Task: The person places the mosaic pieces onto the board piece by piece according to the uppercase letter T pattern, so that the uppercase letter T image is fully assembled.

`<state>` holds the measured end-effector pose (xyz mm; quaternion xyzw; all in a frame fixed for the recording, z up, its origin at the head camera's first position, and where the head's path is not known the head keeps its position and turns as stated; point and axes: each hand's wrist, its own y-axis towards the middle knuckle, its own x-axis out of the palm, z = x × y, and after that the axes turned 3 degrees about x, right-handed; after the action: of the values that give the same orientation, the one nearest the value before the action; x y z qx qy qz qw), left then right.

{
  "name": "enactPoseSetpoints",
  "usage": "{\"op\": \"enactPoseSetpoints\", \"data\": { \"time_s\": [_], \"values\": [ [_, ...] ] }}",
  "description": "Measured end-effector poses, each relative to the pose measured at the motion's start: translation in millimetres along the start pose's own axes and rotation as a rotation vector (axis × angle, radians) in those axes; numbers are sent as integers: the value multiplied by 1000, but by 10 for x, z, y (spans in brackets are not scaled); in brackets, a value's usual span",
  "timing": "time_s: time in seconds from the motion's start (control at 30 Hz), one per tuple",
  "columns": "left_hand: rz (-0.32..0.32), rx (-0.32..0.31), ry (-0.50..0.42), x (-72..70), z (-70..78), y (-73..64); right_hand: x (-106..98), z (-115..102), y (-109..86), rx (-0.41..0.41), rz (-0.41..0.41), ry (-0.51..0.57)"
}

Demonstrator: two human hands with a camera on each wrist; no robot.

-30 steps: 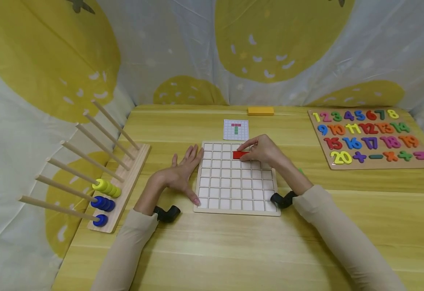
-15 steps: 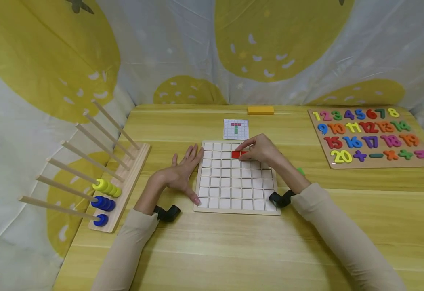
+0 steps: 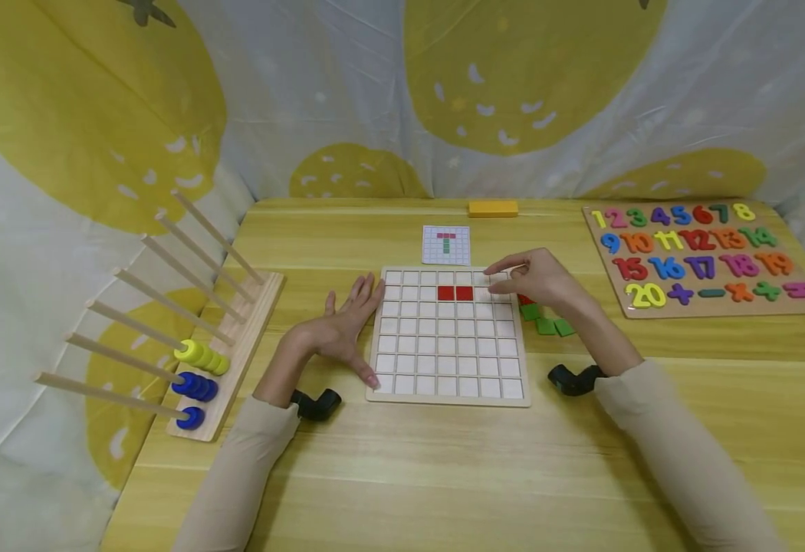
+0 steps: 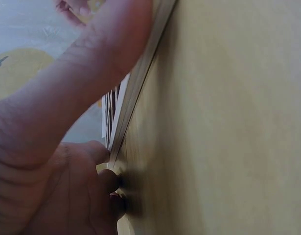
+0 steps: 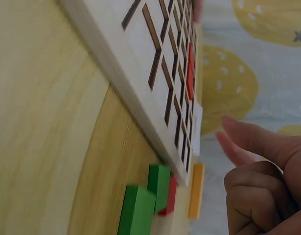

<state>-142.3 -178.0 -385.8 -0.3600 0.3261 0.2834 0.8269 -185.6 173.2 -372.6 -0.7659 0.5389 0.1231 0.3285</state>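
A white grid board (image 3: 437, 345) with a pale wooden frame lies on the table. Two red square tiles (image 3: 455, 294) sit side by side in its second row from the top. Spread over the board's left edge, my left hand (image 3: 340, 330) rests its thumb at the lower left corner. My right hand (image 3: 547, 280) hovers by the board's upper right corner, thumb and index finger apart with nothing between them, the other fingers curled in. Below it lie several green tiles (image 3: 545, 326) and a partly hidden red tile (image 5: 173, 196), right of the board.
Behind the board lies a card (image 3: 446, 245) printed with a red and green T. A yellow block (image 3: 493, 208) is at the table's back edge. On the left stands a peg rack (image 3: 235, 368) with yellow and blue beads; a number board (image 3: 720, 313) lies at right.
My right hand has let go of the red tiles and moved right, uncovering both of them and the loose tiles beside the board. My left hand has stayed in place.
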Motion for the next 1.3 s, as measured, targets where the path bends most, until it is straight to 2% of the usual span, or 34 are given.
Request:
{"op": "enactPoseSetpoints", "data": {
  "time_s": [0.23,0.5,0.9,1.3],
  "values": [
    [-1,-3,-6,-4,-2,2,-290,310,-192,5,5,-24],
    [4,1,-6,-9,-1,-8,-401,507,-221,36,-31,-32],
    [7,5,-5,-5,-6,-4,-455,572,-166,56,-53,-88],
    [1,1,-7,-5,3,-16,-440,579,-84,45,-98,-72]
  ]
}}
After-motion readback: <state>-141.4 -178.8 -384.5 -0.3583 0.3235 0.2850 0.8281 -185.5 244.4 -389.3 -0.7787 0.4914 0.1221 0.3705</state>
